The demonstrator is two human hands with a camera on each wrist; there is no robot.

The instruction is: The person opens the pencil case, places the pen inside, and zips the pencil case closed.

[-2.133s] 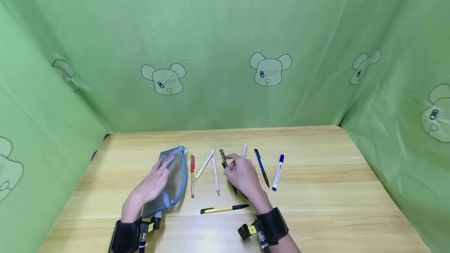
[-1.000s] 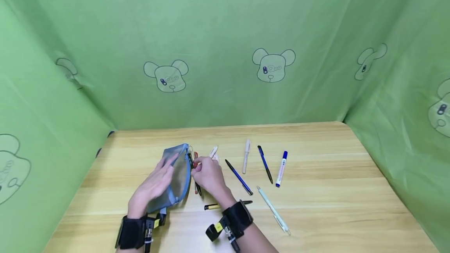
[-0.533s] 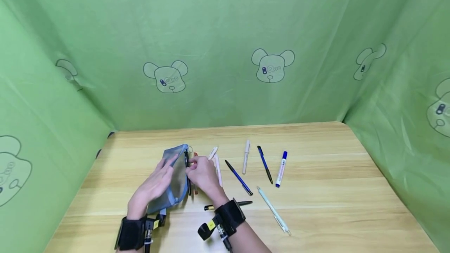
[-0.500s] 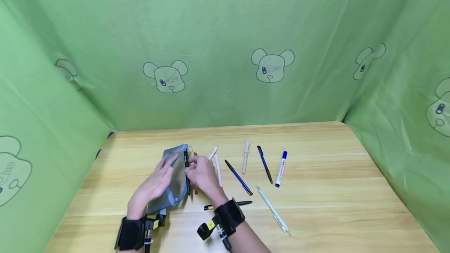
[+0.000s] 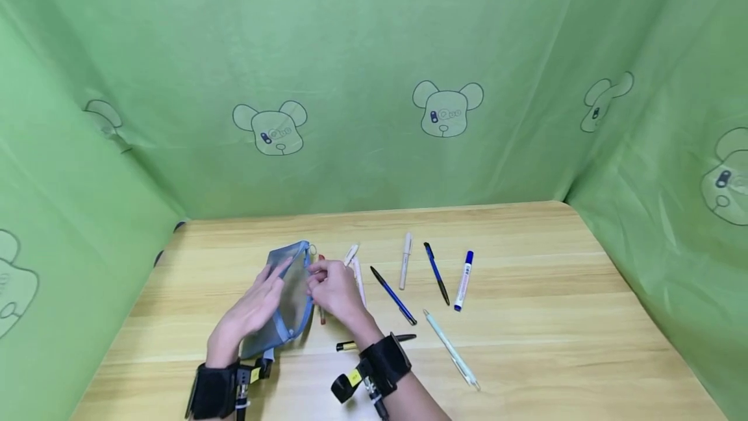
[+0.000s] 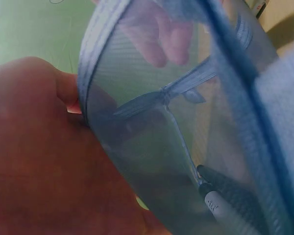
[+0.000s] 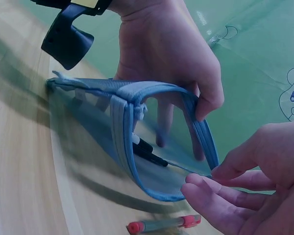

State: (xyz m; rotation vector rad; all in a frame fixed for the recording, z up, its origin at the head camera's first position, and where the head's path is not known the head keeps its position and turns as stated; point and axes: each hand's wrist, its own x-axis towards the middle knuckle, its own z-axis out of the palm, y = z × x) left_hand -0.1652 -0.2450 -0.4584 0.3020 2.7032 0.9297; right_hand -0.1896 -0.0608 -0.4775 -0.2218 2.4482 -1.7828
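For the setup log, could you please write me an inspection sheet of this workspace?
Surface: wooden table, level, no spills seen.
Job's things: blue mesh pouch, mouth open; a dark pen lies inside.
Clutter: loose on the table are a red pen, blue pen, white pen, dark blue pen, marker, pale pen, yellow pen.
Hands: left hand holds the pouch; right hand fingers at its open edge, holding nothing that shows.
Cables: nothing seen.
Surroundings: green cloth with bear prints on three sides.
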